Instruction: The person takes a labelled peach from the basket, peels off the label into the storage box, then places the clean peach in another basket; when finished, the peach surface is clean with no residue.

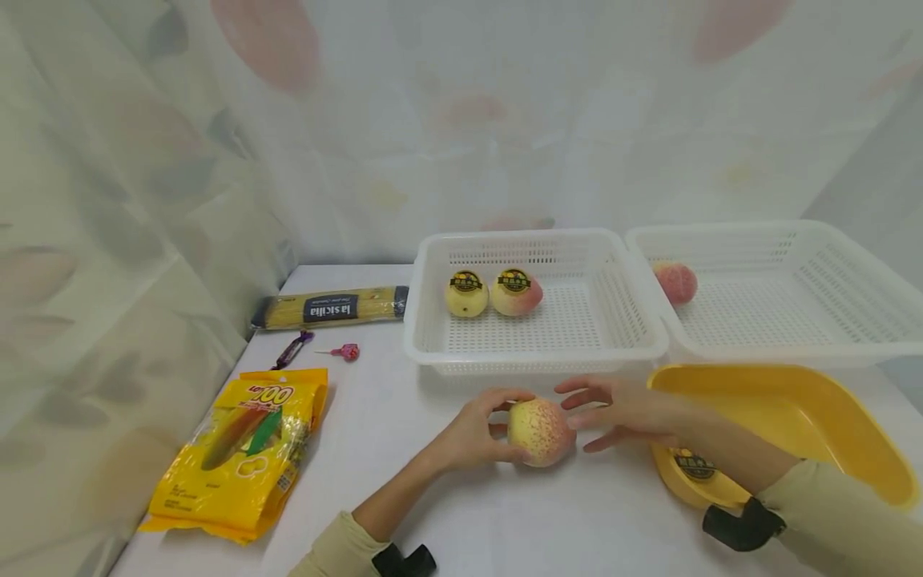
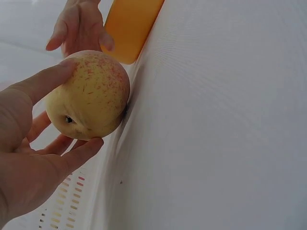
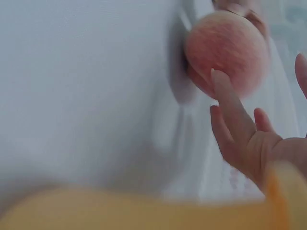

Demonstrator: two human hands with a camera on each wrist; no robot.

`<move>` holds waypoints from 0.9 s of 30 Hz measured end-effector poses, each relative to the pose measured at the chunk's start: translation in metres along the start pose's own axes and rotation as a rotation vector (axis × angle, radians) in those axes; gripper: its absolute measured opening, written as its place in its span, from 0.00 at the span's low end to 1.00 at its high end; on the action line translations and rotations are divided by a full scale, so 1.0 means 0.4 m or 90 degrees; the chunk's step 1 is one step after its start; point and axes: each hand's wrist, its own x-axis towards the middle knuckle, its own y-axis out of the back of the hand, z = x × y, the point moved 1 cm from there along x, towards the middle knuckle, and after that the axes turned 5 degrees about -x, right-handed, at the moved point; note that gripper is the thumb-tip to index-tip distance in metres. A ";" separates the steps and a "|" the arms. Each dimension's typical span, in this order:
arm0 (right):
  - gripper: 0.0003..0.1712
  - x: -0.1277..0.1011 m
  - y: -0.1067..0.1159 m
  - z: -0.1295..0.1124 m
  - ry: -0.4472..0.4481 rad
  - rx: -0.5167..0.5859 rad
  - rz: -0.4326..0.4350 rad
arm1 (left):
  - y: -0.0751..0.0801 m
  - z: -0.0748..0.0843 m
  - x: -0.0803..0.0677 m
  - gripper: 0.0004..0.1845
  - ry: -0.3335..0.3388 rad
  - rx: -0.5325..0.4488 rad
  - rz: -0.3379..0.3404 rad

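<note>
My left hand point(image 1: 472, 434) holds a yellow and pink peach point(image 1: 542, 433) on the white tabletop. In the left wrist view the thumb lies on one side of this peach point(image 2: 91, 96) and the fingers curl under the other, with the stem hollow showing. To the right of the fruit my right hand point(image 1: 623, 410) has its fingers spread and loosely bent. One fingertip point(image 3: 221, 79) of it overlaps the pink side of the peach point(image 3: 228, 52) in the right wrist view; whether it touches, I cannot tell.
A white basket point(image 1: 537, 355) holds two stickered peaches point(image 1: 516, 298); another white basket point(image 1: 793, 353) holds one peach point(image 1: 676, 284). A yellow basin point(image 1: 786, 401) contains a stickered fruit point(image 1: 692, 466), partly hidden. Leftward lie a spaghetti pack point(image 1: 332, 308), wrapped candy point(image 1: 292, 351), lollipop point(image 1: 349, 352) and yellow candy bag point(image 1: 231, 465).
</note>
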 end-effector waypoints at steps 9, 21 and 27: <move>0.41 0.061 -0.058 0.000 -0.018 -0.073 0.036 | 0.001 -0.004 -0.003 0.36 -0.014 -0.009 -0.005; 0.39 0.064 -0.070 -0.005 -0.030 -0.107 0.064 | 0.084 0.082 -0.025 0.31 -0.039 0.062 -0.065; 0.39 0.063 -0.072 -0.008 -0.041 -0.111 0.064 | 0.195 0.141 -0.066 0.25 -0.175 -0.120 0.027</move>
